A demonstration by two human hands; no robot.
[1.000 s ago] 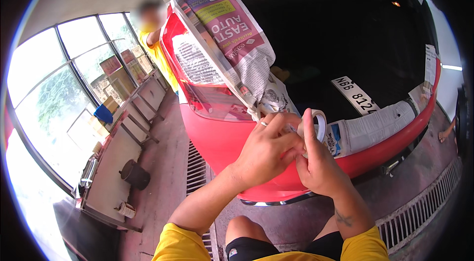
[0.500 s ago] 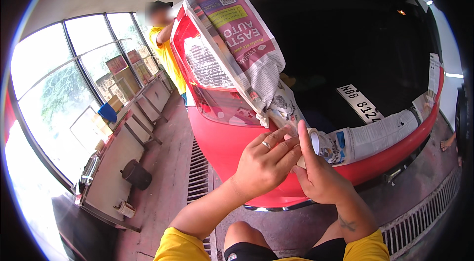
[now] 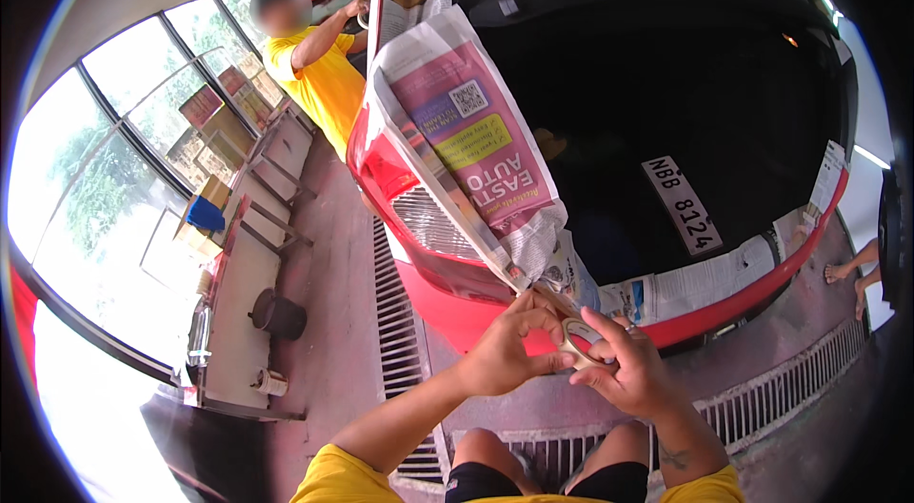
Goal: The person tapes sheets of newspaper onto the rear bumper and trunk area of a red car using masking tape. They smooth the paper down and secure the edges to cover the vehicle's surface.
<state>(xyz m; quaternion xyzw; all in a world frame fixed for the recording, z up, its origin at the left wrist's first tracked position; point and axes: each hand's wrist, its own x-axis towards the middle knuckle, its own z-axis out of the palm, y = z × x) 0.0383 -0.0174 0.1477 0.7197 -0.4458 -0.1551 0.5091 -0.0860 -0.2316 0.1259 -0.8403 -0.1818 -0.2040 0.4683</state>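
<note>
A pale roll of masking tape point(image 3: 568, 348) is between my two hands, just off the corner of the red bumper point(image 3: 447, 313). My right hand point(image 3: 630, 377) grips the roll, with fingers at its ring. My left hand point(image 3: 509, 351) is closed against the roll's left side, its thumb touching the rim. Beyond my fingers, a tape strip seems to run toward the newspaper sheet point(image 3: 490, 146), which lies along the tail light point(image 3: 433, 222). More newspaper point(image 3: 709, 273) lines the bumper's upper edge. My left fingertips partly hide the join at the corner.
A co-worker in a yellow shirt point(image 3: 319, 75) stands at the car's far left side, arm raised to the body. A bench point(image 3: 233, 313) runs under the windows, with a dark bucket point(image 3: 278, 315) beside it. Floor grates point(image 3: 752, 413) cross below. Another person's bare feet point(image 3: 847, 279) show at right.
My view has shifted, so the car corner appears lower. The roll has turned to show its open ring. My left thumb now meets the roll, and my right fingers have curled round it.
</note>
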